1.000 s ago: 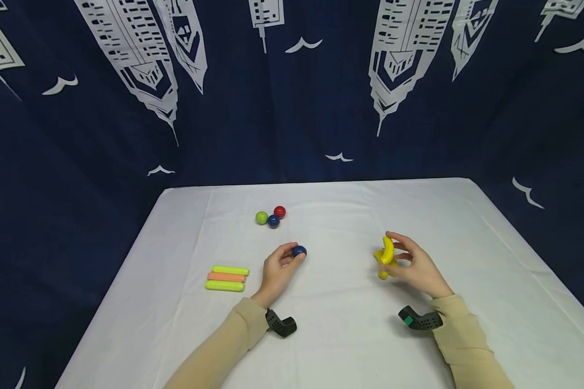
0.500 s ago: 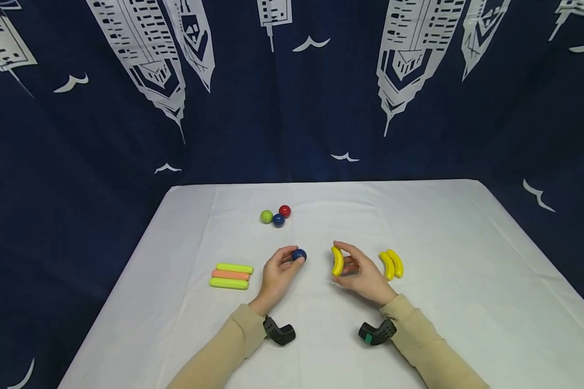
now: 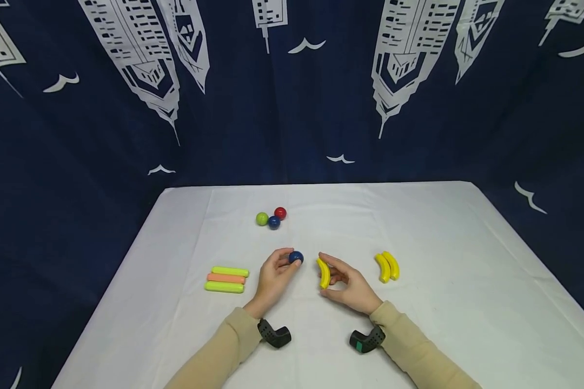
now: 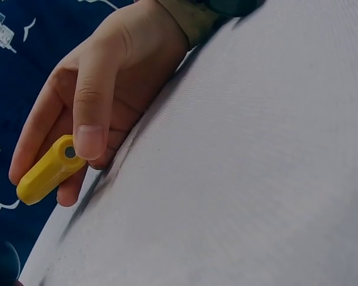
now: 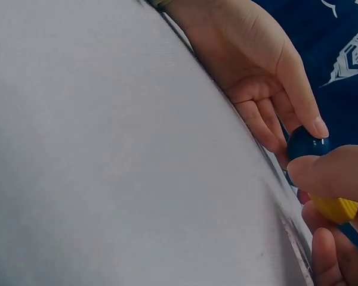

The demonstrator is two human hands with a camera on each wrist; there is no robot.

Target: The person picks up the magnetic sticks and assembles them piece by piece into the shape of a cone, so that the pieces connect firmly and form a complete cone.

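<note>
In the head view my left hand (image 3: 272,278) pinches a glossy dark blue ball (image 3: 296,257) between thumb and fingers. Just right of it, my right hand (image 3: 350,286) holds a small yellow toy banana (image 3: 324,273) upright by its ends. A narrow gap separates ball and banana. The left wrist view shows the banana (image 4: 48,173) across the right hand's thumb and fingers, a round hole in its near end; only part of the blue ball (image 4: 2,263) shows. In the right wrist view the banana (image 5: 335,208) is partly hidden by my right thumb, near the blue ball (image 5: 304,142).
Two more toy bananas (image 3: 393,266) lie side by side on the white tablecloth (image 3: 443,324), right of my right hand. Left of my left hand are two lime sticks (image 3: 225,287) with an orange stick (image 3: 226,277) between. Farther back cluster a green (image 3: 261,219), a blue and a red ball (image 3: 280,213).
My right hand has lifted one banana from the group at the right and carried it left, close to my left hand. The left hand keeps the blue ball, nearly in place.
</note>
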